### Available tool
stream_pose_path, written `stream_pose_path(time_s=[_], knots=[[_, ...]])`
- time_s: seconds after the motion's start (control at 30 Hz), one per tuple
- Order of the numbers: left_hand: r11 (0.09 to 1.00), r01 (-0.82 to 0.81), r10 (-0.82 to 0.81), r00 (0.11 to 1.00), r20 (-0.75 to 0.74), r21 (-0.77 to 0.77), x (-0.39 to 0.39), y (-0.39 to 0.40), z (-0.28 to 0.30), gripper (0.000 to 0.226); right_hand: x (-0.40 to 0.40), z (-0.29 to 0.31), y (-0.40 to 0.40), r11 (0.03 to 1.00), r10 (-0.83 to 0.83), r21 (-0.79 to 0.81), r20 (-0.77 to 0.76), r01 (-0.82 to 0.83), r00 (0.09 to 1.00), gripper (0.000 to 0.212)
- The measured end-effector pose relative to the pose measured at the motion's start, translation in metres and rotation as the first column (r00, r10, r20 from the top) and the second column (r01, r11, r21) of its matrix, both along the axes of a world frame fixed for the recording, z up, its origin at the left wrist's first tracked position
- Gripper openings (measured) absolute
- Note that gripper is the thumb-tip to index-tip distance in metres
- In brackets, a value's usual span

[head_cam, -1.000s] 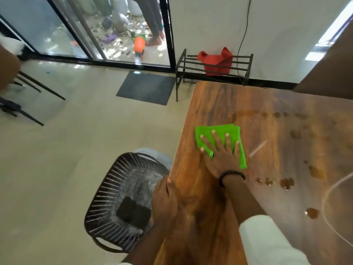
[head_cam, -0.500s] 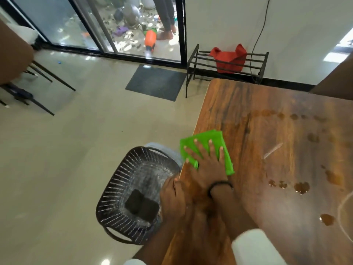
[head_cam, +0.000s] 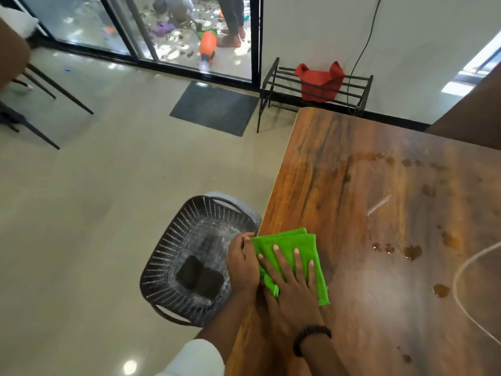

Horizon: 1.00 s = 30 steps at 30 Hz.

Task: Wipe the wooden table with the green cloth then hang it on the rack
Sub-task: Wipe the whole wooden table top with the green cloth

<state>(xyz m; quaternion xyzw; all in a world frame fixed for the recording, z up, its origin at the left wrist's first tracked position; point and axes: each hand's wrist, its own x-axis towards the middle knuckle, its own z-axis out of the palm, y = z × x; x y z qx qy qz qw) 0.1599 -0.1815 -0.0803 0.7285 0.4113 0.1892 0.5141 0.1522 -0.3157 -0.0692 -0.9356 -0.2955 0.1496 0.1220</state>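
Counts: one green cloth [head_cam: 291,256], folded; one wooden table [head_cam: 352,185]; one black rack [head_cam: 314,88] on the floor against the wall past the table's far end, with one red cloth [head_cam: 320,80] draped over its bars; one dark slatted basket [head_cam: 173,253] on the floor just beside the table's left edge, with a dark block [head_cam: 200,278] lying in its bottom; one grey doormat [head_cam: 214,107] in front of the glass sliding door [head_cam: 141,31]; two hands in view. Brown liquid drops [head_cam: 412,252] scattered on the tabletop to the right of the cloth: roughly a dozen, exact count unclear, some smeared in a line toward the far end. Green cloth lies flat on the table at its left edge, near corner overhanging slightly toward the basket. Right hand [head_cam: 292,289] lies on top of the cloth, palm down, fingers straight and spread, pressing it onto the wood; black beaded bracelet [head_cam: 311,340] on that wrist. Left hand [head_cam: 242,267] sits at the table edge right beside the cloth's left side, over the basket rim, fingers curled in; fingertips touch the cloth's edge, but cannot tell whether they actually pinch it. The two hands are touching side by side. Cloth is well apart from the rack. A person's legs [head_cam: 233,20] are visible outside the glass door.
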Motion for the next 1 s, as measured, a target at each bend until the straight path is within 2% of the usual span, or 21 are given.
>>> stream_pose_path(time_s=[0.1, 0.2, 0.27, 0.47, 0.57, 0.63, 0.7, 0.77, 0.87, 1.0], knots=[[0.997, 0.066, -0.067, 0.997, -0.023, -0.038, -0.003, 0.001, 0.001, 0.027, 0.032, -0.003, 0.008, 1.0, -0.023, -0.015, 0.001, 0.023, 1.0, 0.057], [0.983, 0.147, -0.151, 0.988, -0.025, -0.111, -0.014, 0.001, 0.005, 0.029, 0.076, -0.004, 0.031, 0.987, -0.158, -0.027, 0.009, 0.158, 0.987, 0.055], [0.962, 0.244, -0.251, 0.967, -0.05, -0.123, -0.032, 0.001, 0.009, 0.028, 0.086, -0.003, 0.039, 0.98, -0.188, -0.07, -0.012, 0.187, 0.982, 0.056], [0.921, 0.389, -0.377, 0.909, -0.176, 0.034, -0.125, 0.004, 0.017, 0.02, 0.006, 0.003, -0.003, 0.99, -0.114, -0.085, -0.016, 0.113, 0.993, 0.057], [0.936, 0.35, -0.35, 0.924, -0.155, -0.033, -0.158, -0.001, 0.016, 0.022, -0.054, 0.009, -0.034, 0.994, -0.08, -0.077, -0.039, 0.076, 0.996, 0.056], [0.938, 0.276, -0.313, 0.934, -0.174, -0.208, -0.176, -0.009, 0.01, 0.027, -0.092, 0.014, -0.051, 0.996, -0.041, -0.082, -0.045, 0.037, 0.998, 0.056], [0.901, 0.206, -0.292, 0.939, -0.181, -0.382, -0.189, -0.018, 0.006, 0.042, -0.124, 0.019, -0.065, 0.996, -0.004, -0.09, -0.056, -0.002, 0.998, 0.056], [0.867, 0.177, -0.278, 0.947, -0.158, -0.465, -0.192, -0.025, 0.004, 0.058, -0.137, 0.026, -0.071, 0.996, 0.013, -0.089, -0.071, -0.02, 0.997, 0.057], [0.873, 0.15, -0.241, 0.96, -0.143, -0.465, -0.188, -0.032, 0.01, 0.047, -0.12, 0.025, -0.063, 0.998, -0.025, -0.054, -0.078, 0.02, 0.997, 0.062], [0.882, 0.153, -0.235, 0.963, -0.135, -0.445, -0.189, -0.033, 0.001, 0.05, -0.095, 0.006, -0.037, 0.992, -0.034, -0.121, 0.064, 0.041, 0.997, 0.06]])
